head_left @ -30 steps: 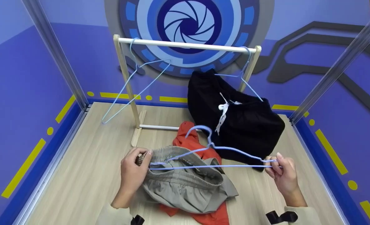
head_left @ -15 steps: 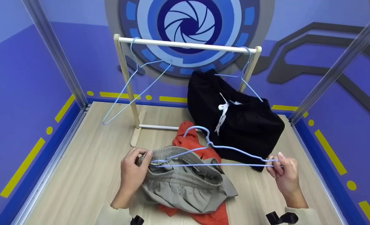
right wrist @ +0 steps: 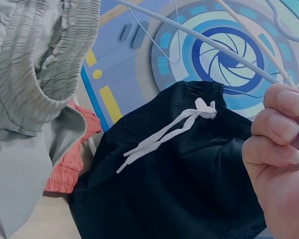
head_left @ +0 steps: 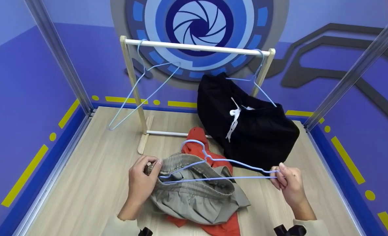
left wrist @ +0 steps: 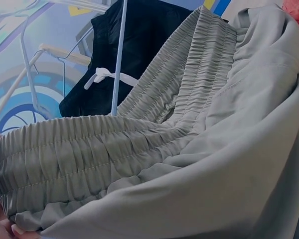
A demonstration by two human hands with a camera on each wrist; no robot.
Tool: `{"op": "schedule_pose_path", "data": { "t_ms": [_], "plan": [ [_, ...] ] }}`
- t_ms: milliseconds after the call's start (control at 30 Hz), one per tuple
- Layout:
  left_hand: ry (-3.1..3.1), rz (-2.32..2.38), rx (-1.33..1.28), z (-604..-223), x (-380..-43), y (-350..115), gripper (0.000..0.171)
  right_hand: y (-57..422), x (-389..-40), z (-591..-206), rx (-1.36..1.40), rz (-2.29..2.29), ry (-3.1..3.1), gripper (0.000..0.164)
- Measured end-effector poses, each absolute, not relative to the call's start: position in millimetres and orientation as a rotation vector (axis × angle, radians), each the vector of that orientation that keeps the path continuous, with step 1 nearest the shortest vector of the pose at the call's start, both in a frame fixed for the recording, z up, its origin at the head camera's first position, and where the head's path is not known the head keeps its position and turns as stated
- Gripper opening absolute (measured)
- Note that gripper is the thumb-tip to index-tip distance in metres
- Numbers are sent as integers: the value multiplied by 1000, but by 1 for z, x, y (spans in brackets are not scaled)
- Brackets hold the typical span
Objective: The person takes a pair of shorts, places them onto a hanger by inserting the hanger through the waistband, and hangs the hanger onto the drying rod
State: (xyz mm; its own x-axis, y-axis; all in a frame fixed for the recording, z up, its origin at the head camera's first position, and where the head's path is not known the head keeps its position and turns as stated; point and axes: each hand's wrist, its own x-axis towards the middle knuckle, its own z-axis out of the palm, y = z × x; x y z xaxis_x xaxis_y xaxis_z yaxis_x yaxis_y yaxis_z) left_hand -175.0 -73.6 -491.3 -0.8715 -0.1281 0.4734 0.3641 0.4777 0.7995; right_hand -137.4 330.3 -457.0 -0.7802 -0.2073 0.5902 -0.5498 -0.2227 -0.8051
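Observation:
Grey shorts [head_left: 194,203] with a gathered elastic waistband [left wrist: 74,149] lie on the table, the waist gaping upward. My left hand [head_left: 143,180] pinches the left end of that waistband. In my right hand [head_left: 290,185], curled fingers grip the right end of a light blue hanger [head_left: 243,162]. The hanger's left end sits inside the waist opening, close to my left thumb, and its hook [head_left: 194,141] points up and left. Beneath the grey shorts lies a red garment [head_left: 225,227], partly hidden.
Behind stands a small wooden rack [head_left: 194,46]. A bare blue hanger [head_left: 128,95] hangs at its left; at its right, black shorts [head_left: 246,131] with a white drawstring [head_left: 234,119] hang on another hanger [head_left: 265,93]. Blue-purple panels [head_left: 27,108] enclose the table [head_left: 92,170].
My right hand has moved left and slightly down, sliding the hanger further left into the waist opening. The hook has shifted left with it. My left hand keeps its pinch, nearly still.

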Motion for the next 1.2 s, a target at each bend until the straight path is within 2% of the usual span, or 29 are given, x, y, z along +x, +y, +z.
{"op": "schedule_pose_path", "data": {
  "t_ms": [700,1200],
  "plan": [
    [-2219,-1377,-207,-489,-175,-64,9,315,-134,-461,1015,2077,-1885,44],
    [-2296,-1434,-331,-481,-169,-54,6,304,-133,-467,1061,2050,-1911,42]
  ]
}}
